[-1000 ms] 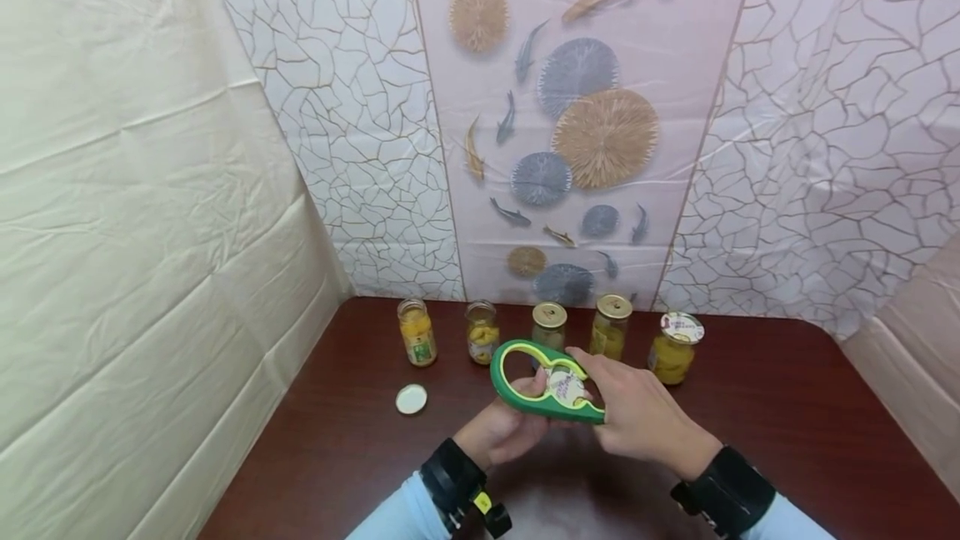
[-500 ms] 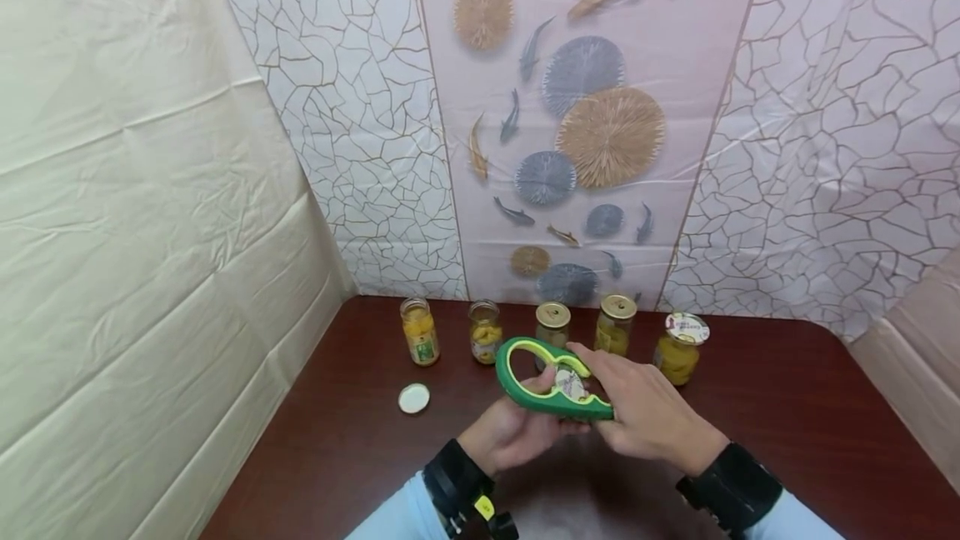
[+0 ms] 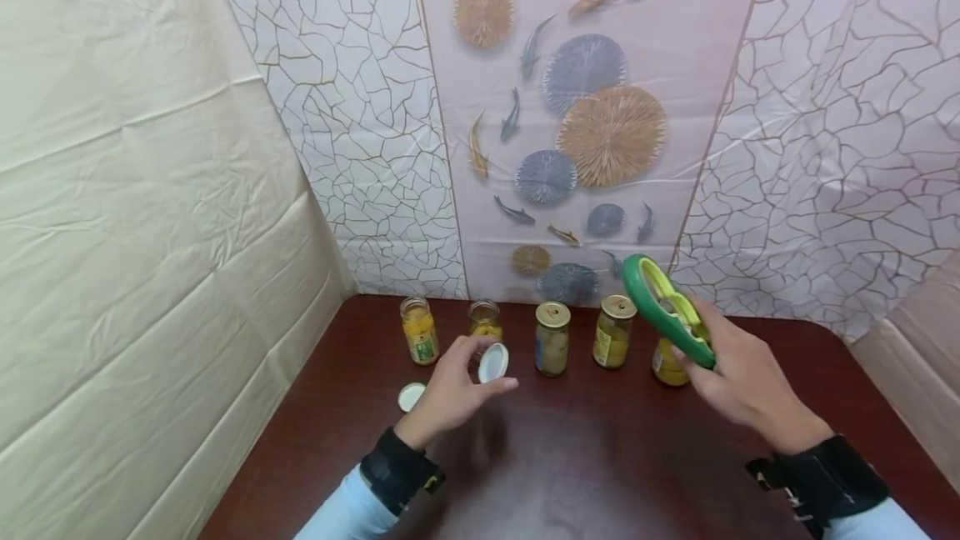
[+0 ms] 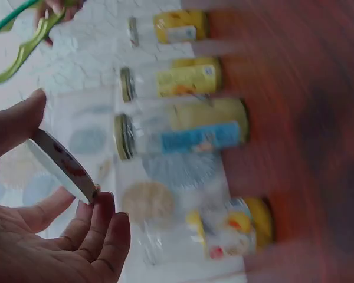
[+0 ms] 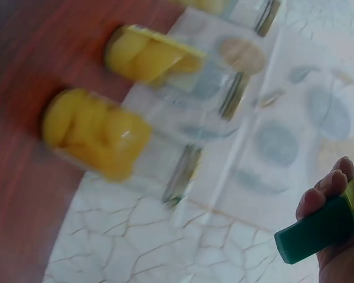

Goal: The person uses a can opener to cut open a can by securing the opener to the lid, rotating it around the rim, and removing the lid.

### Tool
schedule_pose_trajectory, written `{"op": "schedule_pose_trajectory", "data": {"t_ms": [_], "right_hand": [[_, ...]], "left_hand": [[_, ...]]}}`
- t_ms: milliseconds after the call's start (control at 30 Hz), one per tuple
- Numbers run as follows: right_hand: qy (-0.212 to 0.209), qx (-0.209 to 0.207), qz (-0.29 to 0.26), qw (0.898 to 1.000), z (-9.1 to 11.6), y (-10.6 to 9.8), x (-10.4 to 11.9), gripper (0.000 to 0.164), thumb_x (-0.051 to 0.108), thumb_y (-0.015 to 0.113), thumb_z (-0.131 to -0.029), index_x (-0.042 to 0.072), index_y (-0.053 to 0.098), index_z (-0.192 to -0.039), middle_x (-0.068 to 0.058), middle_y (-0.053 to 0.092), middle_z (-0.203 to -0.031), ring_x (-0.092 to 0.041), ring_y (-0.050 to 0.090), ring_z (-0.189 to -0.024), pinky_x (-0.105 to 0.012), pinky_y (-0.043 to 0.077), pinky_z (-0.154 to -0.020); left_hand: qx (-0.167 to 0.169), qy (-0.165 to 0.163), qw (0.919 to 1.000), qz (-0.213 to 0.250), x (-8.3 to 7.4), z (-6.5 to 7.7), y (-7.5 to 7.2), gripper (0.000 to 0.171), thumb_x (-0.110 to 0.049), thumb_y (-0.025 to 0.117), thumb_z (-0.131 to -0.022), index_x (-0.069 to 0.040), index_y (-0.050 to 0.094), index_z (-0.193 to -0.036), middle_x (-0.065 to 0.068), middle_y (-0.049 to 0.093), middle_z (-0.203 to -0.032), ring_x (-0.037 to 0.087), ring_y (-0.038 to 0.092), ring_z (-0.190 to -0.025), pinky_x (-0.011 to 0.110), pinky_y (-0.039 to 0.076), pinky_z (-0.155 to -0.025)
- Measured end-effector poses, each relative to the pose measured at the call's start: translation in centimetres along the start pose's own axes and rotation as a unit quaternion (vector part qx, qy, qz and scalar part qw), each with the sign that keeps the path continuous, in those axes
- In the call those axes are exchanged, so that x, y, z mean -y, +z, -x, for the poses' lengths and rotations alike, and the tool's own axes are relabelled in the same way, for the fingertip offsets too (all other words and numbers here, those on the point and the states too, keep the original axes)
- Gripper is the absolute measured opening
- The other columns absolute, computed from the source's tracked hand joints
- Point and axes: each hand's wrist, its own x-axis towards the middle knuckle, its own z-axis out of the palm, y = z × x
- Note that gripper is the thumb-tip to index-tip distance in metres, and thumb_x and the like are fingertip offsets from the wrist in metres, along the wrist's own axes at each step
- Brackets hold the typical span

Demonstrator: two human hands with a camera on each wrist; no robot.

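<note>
Your left hand (image 3: 447, 386) and the green opener hide parts of the row: the left covers the lower part of the second jar from the left (image 3: 486, 326), while the opener (image 3: 660, 317) and your right hand (image 3: 750, 377) mask the top of the rightmost jar (image 3: 667, 365). Both wrist views blur the labels, and the right one cuts the opener off at its edge. Your left hand pinches a white lid (image 3: 493, 363) above the table (image 3: 585, 448); your right grips the opener, raised. The tabletop is dark reddish brown and glossy, backed by a patterned backdrop (image 3: 498, 223), with cream fabric (image 3: 150, 232) at left. Its far right corner is rounded; its near edge lies out of view. Bare tabletop runs between your forearms, in front of the jars.
</note>
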Motion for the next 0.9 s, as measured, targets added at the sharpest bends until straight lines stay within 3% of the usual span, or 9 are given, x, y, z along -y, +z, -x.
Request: {"op": "schedule_pose_trajectory", "data": {"t_ms": [167, 433, 633, 767, 900], "right_hand": [[0.029, 0.015, 0.013, 0.999, 0.7, -0.4, -1.2, 0.076, 0.021, 0.072, -0.092, 0.005, 0.033, -0.155, -0.026, 0.065, -0.116, -0.034, 0.062, -0.087, -0.054, 0.049, -0.064], [0.012, 0.017, 0.024, 1.000, 0.9, 0.1, -1.3, 0.072, 0.019, 0.077, -0.087, 0.007, 0.041, -0.148, -0.018, 0.066, -0.102, -0.027, 0.058, -0.078, -0.045, 0.045, -0.059], [0.001, 0.012, 0.021, 1.000, 0.8, 0.1, -1.1, 0.075, 0.017, 0.078, -0.085, 0.008, 0.041, -0.150, -0.017, 0.067, -0.104, -0.028, 0.060, -0.081, -0.048, 0.047, -0.061], [-0.007, 0.008, 0.021, 1.000, 0.6, -0.1, -0.9, 0.077, 0.016, 0.078, -0.083, 0.008, 0.041, -0.150, -0.018, 0.067, -0.106, -0.029, 0.061, -0.083, -0.050, 0.048, -0.061], [-0.011, 0.009, 0.020, 1.000, 0.5, -0.1, -0.7, 0.076, 0.015, 0.078, -0.083, 0.008, 0.042, -0.149, -0.018, 0.067, -0.108, -0.029, 0.061, -0.083, -0.049, 0.048, -0.061]], "left_hand": [[0.008, -0.008, 0.9992, -0.037, 1.5, 0.6, -0.8, 0.064, -0.038, 0.085, -0.084, -0.012, 0.060, -0.137, 0.002, 0.058, -0.111, 0.018, 0.052, -0.087, 0.034, 0.047, -0.072], [0.003, -0.015, 0.9979, -0.063, 3.2, 0.8, -0.3, 0.065, -0.038, 0.089, -0.080, -0.008, 0.063, -0.132, 0.005, 0.060, -0.110, 0.018, 0.052, -0.087, 0.036, 0.047, -0.073], [0.001, -0.028, 0.9953, -0.093, 4.4, -0.1, 0.3, 0.063, -0.042, 0.088, -0.080, -0.009, 0.065, -0.130, 0.006, 0.061, -0.109, 0.023, 0.056, -0.094, 0.042, 0.049, -0.081], [0.021, -0.049, 0.9904, -0.128, 5.4, -1.1, 0.8, 0.059, -0.031, 0.090, -0.079, -0.009, 0.066, -0.128, 0.010, 0.060, -0.114, 0.028, 0.057, -0.103, 0.050, 0.051, -0.089], [0.043, -0.060, 0.9817, -0.176, 6.3, -1.9, 1.3, 0.060, -0.023, 0.094, -0.073, -0.007, 0.068, -0.124, 0.014, 0.062, -0.112, 0.029, 0.058, -0.100, 0.050, 0.051, -0.089]]}}
